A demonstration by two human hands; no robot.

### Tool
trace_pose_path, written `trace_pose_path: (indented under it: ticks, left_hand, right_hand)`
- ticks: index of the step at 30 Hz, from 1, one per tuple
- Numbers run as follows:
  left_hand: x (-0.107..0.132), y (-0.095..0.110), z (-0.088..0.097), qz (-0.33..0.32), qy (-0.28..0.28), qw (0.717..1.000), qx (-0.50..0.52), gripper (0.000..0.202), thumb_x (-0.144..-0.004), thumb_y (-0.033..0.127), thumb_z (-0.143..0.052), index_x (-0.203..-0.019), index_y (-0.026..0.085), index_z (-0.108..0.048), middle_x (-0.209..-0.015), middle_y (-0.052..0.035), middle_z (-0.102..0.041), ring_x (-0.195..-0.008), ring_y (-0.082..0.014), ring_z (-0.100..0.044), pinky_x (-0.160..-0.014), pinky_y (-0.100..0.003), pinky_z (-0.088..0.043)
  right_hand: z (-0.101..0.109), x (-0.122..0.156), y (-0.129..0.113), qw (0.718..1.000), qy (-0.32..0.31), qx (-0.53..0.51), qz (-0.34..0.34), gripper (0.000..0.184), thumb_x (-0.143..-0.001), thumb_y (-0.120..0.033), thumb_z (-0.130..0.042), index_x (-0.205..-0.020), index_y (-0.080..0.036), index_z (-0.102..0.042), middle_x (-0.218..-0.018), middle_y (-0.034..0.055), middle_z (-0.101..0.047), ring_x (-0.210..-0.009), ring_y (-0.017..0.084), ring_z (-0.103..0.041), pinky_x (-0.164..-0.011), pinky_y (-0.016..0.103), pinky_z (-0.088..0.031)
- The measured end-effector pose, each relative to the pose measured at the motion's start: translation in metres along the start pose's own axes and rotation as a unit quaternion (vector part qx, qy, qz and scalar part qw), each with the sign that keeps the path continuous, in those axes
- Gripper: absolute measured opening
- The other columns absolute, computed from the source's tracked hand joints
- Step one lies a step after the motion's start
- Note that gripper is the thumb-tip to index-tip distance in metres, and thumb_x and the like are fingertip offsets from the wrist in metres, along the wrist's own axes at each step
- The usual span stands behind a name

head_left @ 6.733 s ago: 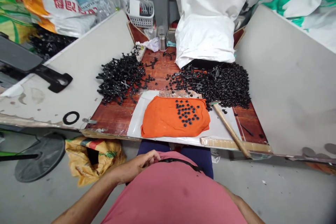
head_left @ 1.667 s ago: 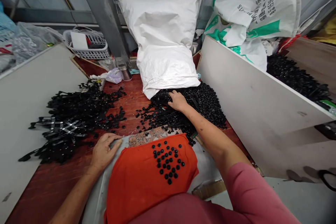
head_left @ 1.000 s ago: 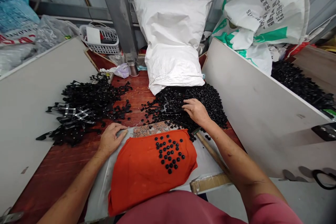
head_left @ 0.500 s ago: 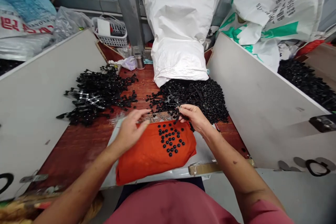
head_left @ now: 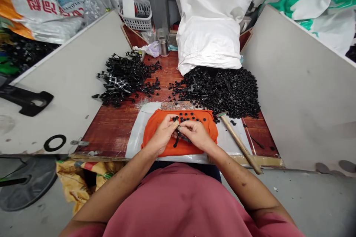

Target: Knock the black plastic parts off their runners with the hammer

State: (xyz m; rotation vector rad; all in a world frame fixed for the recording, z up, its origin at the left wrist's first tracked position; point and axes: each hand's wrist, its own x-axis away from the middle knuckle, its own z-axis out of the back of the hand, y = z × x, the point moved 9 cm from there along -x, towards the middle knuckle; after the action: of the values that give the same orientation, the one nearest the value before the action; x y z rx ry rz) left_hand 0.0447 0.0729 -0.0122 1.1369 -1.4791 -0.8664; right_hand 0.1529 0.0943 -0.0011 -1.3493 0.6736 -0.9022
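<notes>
Both hands meet over a padded orange cloth (head_left: 151,133) on the worktable. My left hand (head_left: 164,134) is closed, its thumb and fingers pinching a small black plastic piece (head_left: 176,142) that has a narrow stem and a round end. My right hand (head_left: 197,134) pinches the same piece from the other side, fingertips almost touching the left thumb. Part of the piece is hidden by the fingers. Several round black buttons (head_left: 191,114) lie on the cloth just beyond the hands; others are covered by them.
A hammer (head_left: 239,143) with a wooden handle lies right of the cloth. Beyond it spreads a large heap of black pieces (head_left: 222,89) below a white sack (head_left: 208,40). Another black heap (head_left: 125,76) sits at left. Grey side panels (head_left: 303,89) flank the table.
My right hand has come back from the heap to the cloth with the black piece. My left hand has moved in and closed on it. The view has shifted, and the hammer now shows.
</notes>
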Motion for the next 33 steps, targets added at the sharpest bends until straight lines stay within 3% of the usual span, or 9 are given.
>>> trace_pose_path:
  ticks: [5,9,14,16,18,20,22,26,33]
  left_hand:
    - [0.021,-0.013,0.007,0.002,0.009,0.999,-0.034,0.044,-0.086,0.055,-0.066,-0.112,0.025,-0.045,-0.069,0.01,-0.054,-0.044,-0.0071,-0.049,-0.042,-0.017,-0.042]
    - [0.03,-0.011,0.021,-0.034,0.02,0.983,-0.177,0.032,-0.094,0.053,-0.055,-0.106,0.025,-0.045,-0.064,0.0098,-0.057,-0.038,-0.0067,-0.045,-0.039,-0.016,-0.034]
    - [0.03,0.0,0.047,-0.035,0.033,0.963,-0.266,0.032,-0.098,0.053,-0.042,-0.086,0.023,-0.043,-0.055,0.0082,-0.053,-0.04,-0.0077,-0.04,-0.043,-0.018,-0.032]
    - [0.026,0.003,0.054,-0.01,0.012,0.967,-0.252,0.029,-0.098,0.05,-0.04,-0.086,0.023,-0.044,-0.055,0.0076,-0.052,-0.043,-0.0094,-0.038,-0.045,-0.019,-0.03]
    - [0.022,0.011,0.058,-0.015,-0.013,0.965,-0.261,0.024,-0.096,0.044,-0.04,-0.088,0.023,-0.047,-0.058,0.0058,-0.053,-0.05,-0.0117,-0.043,-0.05,-0.021,-0.033]
    - [0.019,0.022,0.055,-0.041,-0.048,0.946,-0.319,0.02,-0.094,0.04,-0.043,-0.091,0.022,-0.052,-0.066,0.0033,-0.057,-0.061,-0.014,-0.051,-0.059,-0.023,-0.039]
    - [0.016,0.028,0.047,-0.069,-0.081,0.908,-0.405,0.019,-0.093,0.038,-0.046,-0.095,0.023,-0.058,-0.078,0.0017,-0.063,-0.072,-0.0158,-0.056,-0.068,-0.026,-0.041]
    - [0.01,0.03,0.028,-0.103,-0.085,0.857,-0.499,0.023,-0.099,0.037,-0.041,-0.092,0.023,-0.058,-0.081,0.0012,-0.063,-0.076,-0.0174,-0.059,-0.072,-0.029,-0.039]
    - [0.001,0.01,0.009,-0.108,-0.049,0.876,-0.468,0.023,-0.103,0.038,-0.035,-0.091,0.024,-0.049,-0.066,0.0035,-0.054,-0.063,-0.0172,-0.055,-0.065,-0.029,-0.037]
  right_hand:
    - [-0.011,0.02,-0.002,0.994,0.036,0.098,0.037,0.017,-0.092,-0.033,-0.064,-0.089,-0.021,-0.075,-0.067,-0.0018,-0.066,-0.057,0.012,-0.052,-0.057,0.024,-0.038]
    - [-0.006,0.034,-0.006,0.988,0.058,0.13,0.063,0.02,-0.089,-0.027,-0.067,-0.107,-0.023,-0.074,-0.074,-0.0021,-0.067,-0.06,0.013,-0.055,-0.061,0.025,-0.042]
    - [0.053,0.076,-0.009,0.957,0.137,0.224,0.12,0.019,-0.099,-0.029,-0.058,-0.109,-0.024,-0.073,-0.099,0.004,-0.075,-0.08,0.017,-0.067,-0.074,0.029,-0.051]
    - [0.095,0.103,-0.006,0.918,0.214,0.312,0.12,0.021,-0.102,-0.032,-0.055,-0.109,-0.023,-0.073,-0.103,0.0061,-0.075,-0.091,0.021,-0.069,-0.085,0.033,-0.052]
    - [0.134,0.13,0.002,0.847,0.287,0.441,0.076,0.026,-0.103,-0.036,-0.052,-0.113,-0.022,-0.071,-0.105,0.0096,-0.074,-0.097,0.026,-0.067,-0.089,0.038,-0.05]
    - [0.159,0.146,0.022,0.768,0.279,0.576,-0.019,0.035,-0.103,-0.041,-0.049,-0.12,-0.017,-0.068,-0.102,0.0144,-0.071,-0.098,0.031,-0.063,-0.085,0.041,-0.048]
    - [0.172,0.152,0.043,0.729,0.233,0.638,-0.087,0.041,-0.101,-0.046,-0.05,-0.121,-0.014,-0.066,-0.101,0.017,-0.068,-0.097,0.033,-0.061,-0.081,0.042,-0.047]
    - [0.184,0.147,0.07,0.752,0.185,0.605,-0.184,0.029,-0.1,-0.045,-0.05,-0.104,-0.019,-0.064,-0.097,0.0125,-0.068,-0.088,0.028,-0.064,-0.067,0.034,-0.042]
    - [0.2,0.161,0.068,0.827,0.221,0.473,-0.21,0.031,-0.091,-0.04,-0.056,-0.116,-0.022,-0.058,-0.074,0.0022,-0.066,-0.065,0.024,-0.062,-0.061,0.031,-0.039]
